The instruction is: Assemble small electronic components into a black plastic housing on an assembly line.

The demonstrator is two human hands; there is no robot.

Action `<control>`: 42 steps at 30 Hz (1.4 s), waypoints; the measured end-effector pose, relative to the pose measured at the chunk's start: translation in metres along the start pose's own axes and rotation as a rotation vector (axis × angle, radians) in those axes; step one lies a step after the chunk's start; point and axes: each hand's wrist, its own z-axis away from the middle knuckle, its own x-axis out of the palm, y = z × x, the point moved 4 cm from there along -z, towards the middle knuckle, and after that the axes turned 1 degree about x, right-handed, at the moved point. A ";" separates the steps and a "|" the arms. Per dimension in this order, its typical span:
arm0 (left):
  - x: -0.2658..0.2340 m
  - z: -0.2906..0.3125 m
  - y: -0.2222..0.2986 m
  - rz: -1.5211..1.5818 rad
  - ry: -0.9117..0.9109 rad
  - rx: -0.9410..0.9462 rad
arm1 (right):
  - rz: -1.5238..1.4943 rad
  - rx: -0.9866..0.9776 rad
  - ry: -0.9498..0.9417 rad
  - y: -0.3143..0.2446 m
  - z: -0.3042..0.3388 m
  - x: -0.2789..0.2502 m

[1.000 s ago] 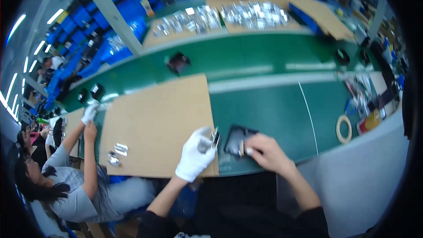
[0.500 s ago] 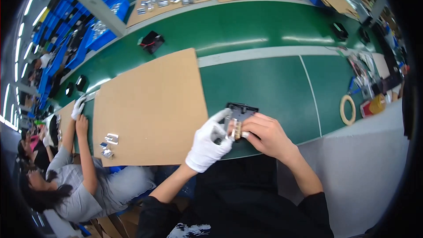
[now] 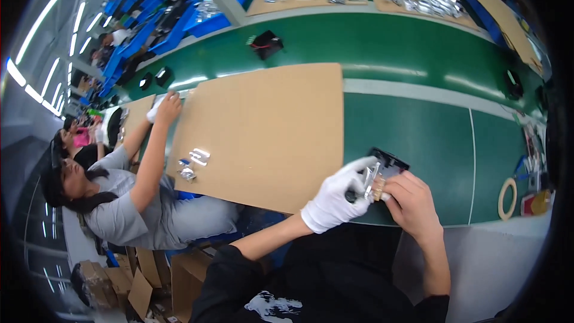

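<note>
Head view, at four o'clock from centre: the gloved left hand (image 3: 335, 202) grips a silvery piece (image 3: 370, 179), and the bare right hand (image 3: 415, 204) pinches a small tan piece (image 3: 378, 188) just beside it. From the hands, a black case (image 3: 394, 164) is at one o'clock; on the green surface (image 3: 412, 125), a cardboard sheet (image 3: 269, 125) lies at ten, a tape ring (image 3: 501, 200) at three.

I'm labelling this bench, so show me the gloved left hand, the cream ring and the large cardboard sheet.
Gloved left hand (image 3: 339, 200): head view, back of the glove.
Cream ring (image 3: 501, 201): head view, its left side.
Large cardboard sheet (image 3: 269, 134): head view, bare middle of its top.
</note>
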 end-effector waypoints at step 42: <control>0.004 -0.050 -0.039 0.063 -0.461 -0.394 | -0.172 0.201 0.307 0.030 0.007 0.018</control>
